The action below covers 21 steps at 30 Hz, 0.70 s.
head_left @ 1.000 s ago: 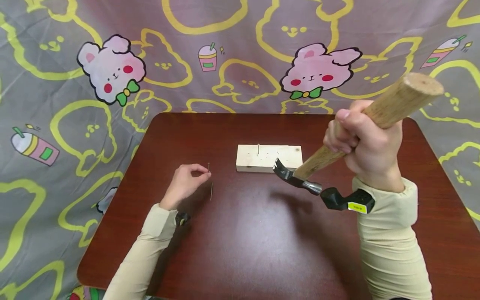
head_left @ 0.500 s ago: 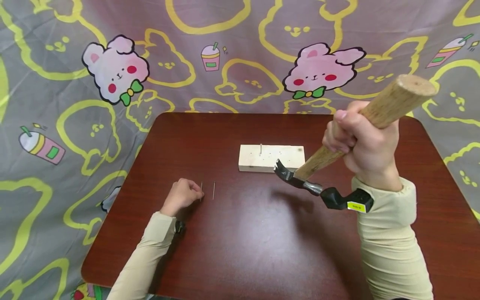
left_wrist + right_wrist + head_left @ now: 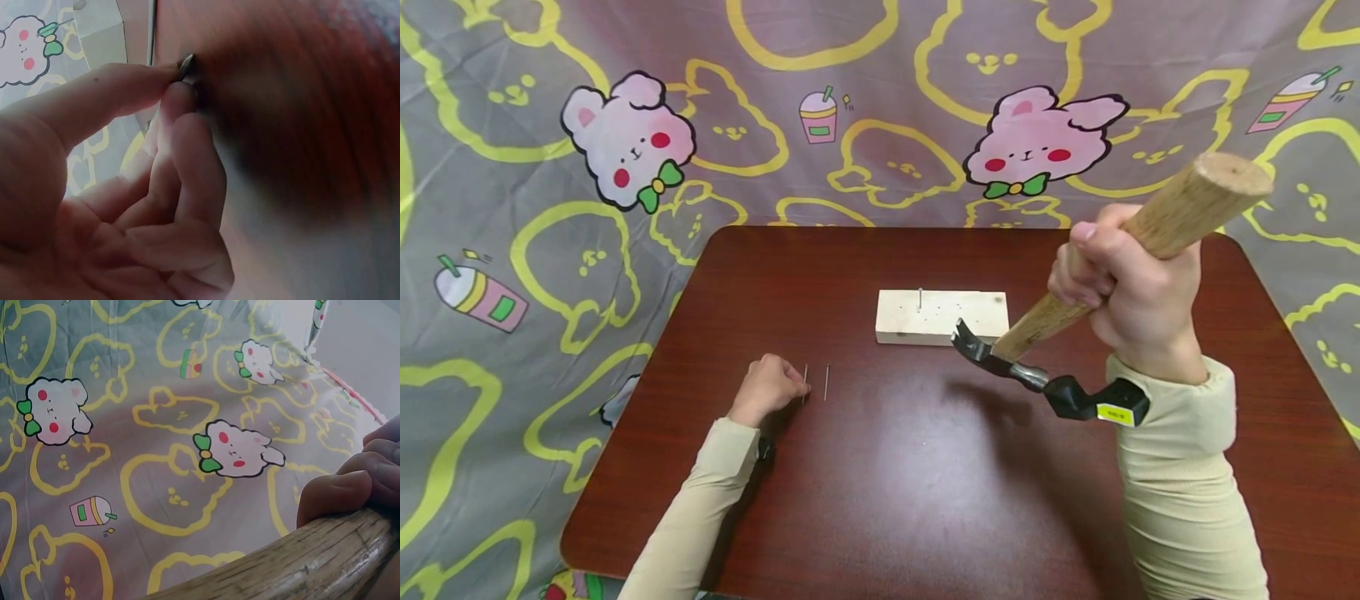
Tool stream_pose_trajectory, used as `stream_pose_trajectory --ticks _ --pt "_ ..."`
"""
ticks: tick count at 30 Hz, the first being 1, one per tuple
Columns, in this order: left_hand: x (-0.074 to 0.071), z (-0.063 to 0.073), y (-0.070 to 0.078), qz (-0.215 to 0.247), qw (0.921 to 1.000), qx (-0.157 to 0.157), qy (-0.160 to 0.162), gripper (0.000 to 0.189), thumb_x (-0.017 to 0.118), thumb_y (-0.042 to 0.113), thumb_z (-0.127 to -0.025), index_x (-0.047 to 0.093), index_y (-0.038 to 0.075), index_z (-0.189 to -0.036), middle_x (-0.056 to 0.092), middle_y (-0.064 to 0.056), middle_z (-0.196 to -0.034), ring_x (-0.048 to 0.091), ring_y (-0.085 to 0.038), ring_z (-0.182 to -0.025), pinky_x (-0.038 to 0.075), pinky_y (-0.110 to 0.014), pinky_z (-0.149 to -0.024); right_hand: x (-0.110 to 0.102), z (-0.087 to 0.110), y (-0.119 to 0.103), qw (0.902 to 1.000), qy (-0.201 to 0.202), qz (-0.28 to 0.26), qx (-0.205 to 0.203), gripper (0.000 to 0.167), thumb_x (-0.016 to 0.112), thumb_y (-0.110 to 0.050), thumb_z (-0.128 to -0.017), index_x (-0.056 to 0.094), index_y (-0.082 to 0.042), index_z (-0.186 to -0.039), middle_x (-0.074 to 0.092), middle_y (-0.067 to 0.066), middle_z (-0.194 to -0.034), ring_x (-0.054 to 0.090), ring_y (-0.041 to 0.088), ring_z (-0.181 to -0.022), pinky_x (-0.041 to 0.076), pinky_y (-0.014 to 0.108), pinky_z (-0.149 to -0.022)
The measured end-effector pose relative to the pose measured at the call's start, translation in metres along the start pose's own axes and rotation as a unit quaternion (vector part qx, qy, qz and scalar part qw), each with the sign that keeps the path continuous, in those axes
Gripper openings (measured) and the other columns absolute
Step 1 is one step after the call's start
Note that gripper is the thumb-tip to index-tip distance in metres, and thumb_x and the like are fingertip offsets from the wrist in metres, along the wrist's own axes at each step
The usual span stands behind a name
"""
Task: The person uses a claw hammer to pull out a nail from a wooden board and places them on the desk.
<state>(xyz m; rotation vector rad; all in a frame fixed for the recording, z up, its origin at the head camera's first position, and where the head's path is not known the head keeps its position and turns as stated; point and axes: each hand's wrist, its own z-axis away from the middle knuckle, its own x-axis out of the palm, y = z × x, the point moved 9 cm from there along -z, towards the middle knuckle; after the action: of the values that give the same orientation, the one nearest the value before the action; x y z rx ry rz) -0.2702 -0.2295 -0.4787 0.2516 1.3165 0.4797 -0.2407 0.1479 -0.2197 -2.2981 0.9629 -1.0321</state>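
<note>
My left hand [image 3: 770,389] is low over the left part of the table, pinching a thin nail [image 3: 806,377] between thumb and fingertips. In the left wrist view, the end of that nail [image 3: 186,65] pokes out past the thumb. A second nail [image 3: 827,382] lies just to its right, nearly parallel. My right hand [image 3: 1138,287] grips the wooden handle of a claw hammer [image 3: 1037,323], its head pointing down above the table. Behind the head sits a pale wooden block [image 3: 951,315] with small holes; one nail [image 3: 921,298] stands upright in it.
The dark red-brown table [image 3: 880,500] has rounded corners. A patterned cloth [image 3: 880,100] hangs behind it and along the left side. A black wrist device [image 3: 1097,400] is strapped at the right cuff, close to the hammer head.
My left hand has come down and slightly left with its nail, which is now beside the other nail. The hammer and right hand have stayed almost in place.
</note>
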Motion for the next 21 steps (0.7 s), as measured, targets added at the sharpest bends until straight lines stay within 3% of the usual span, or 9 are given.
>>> stream_pose_trajectory --ticks 12,21 --pt "-0.0001 0.001 -0.0022 0.011 0.9995 -0.028 -0.01 0.016 0.077 0.025 -0.076 0.075 0.01 -0.077 0.073 -0.011 -0.087 0.063 -0.025 -0.08 0.051 -0.042 -0.076 -0.0007 -0.0019 0.0001 1.0 0.001 0.008 0.0 0.032 0.037 0.018 -0.082 0.035 0.003 -0.053 0.027 0.004 -0.042 0.025 0.016 -0.034 0.021 0.032 -0.034" --pt "-0.0069 0.0005 0.0034 0.004 0.9999 -0.006 0.011 0.023 0.078 0.03 -0.075 0.075 0.008 -0.083 0.074 -0.011 -0.089 0.066 -0.028 -0.085 0.052 -0.041 -0.075 -0.0009 -0.0033 0.0012 0.9999 0.004 0.013 0.002 0.031 0.038 0.017 -0.081 0.035 0.004 -0.054 0.026 0.004 -0.042 0.024 0.016 -0.033 0.02 0.031 -0.033"
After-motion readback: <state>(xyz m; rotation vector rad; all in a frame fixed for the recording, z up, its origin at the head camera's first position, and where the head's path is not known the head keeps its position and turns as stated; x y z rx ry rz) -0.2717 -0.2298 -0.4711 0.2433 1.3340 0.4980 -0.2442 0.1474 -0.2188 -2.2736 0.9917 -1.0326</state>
